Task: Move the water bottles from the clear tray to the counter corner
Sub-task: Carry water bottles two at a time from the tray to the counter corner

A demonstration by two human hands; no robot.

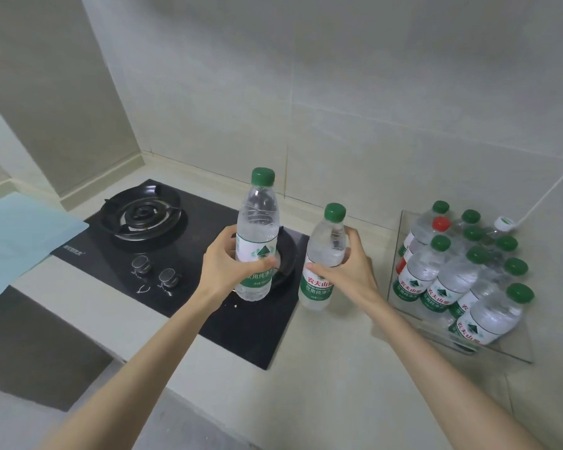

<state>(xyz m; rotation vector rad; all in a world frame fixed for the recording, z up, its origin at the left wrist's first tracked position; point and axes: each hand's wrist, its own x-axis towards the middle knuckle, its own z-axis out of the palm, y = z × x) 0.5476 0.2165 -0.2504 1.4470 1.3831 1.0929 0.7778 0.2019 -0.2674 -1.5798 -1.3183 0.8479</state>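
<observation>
Two green-capped bottles are gripped upright, one in the left hand [225, 266] above the hob [189, 271] (black glass), one in the right hand [350, 271] beside the clear tray [400, 254].

one wide-angle view from the person's head — facing forward and down at the counter [338, 384]. it sits near, with the tiled wall [371, 92] filling the upper half.

Left hand [228, 264] and right hand [351, 269] (arms extended) grip bottles [257, 219].
</observation>
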